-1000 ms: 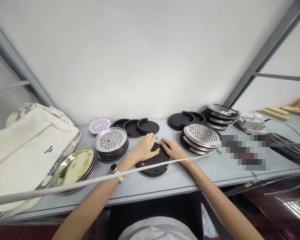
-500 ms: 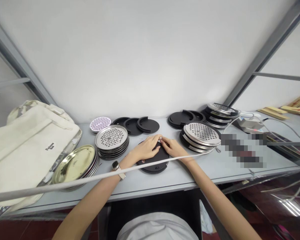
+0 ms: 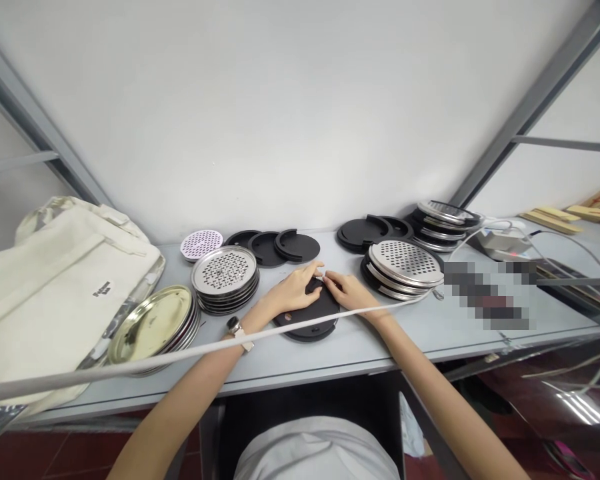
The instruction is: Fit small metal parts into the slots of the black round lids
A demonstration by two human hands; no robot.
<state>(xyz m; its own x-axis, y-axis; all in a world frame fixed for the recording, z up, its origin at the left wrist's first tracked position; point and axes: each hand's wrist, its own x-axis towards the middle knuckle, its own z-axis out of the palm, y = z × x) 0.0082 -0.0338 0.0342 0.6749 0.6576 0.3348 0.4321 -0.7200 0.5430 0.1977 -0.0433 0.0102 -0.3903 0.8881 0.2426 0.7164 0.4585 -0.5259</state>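
A round black piece (image 3: 307,320) lies flat near the table's front edge, under both hands. My left hand (image 3: 300,288), with a watch at its wrist, rests over the disc's upper part, its fingers bent towards the right hand. My right hand (image 3: 343,291) is at the disc's upper right edge, fingers pressed together. Between the fingertips shows a small pale bit, too small to name. To the left is a stack of round perforated metal plates (image 3: 225,272); to the right stands another stack of perforated plates and black rings (image 3: 405,261).
Gold round trays (image 3: 153,321) and a cream bag (image 3: 65,293) are at the left. Black discs (image 3: 297,246) lie along the wall. A white cable (image 3: 180,355) crosses in front of my forearms. A power strip (image 3: 503,241) sits at the right.
The whole view has shifted slightly. My left fingers have lifted and spread a little; my right hand stays at the disc's edge.
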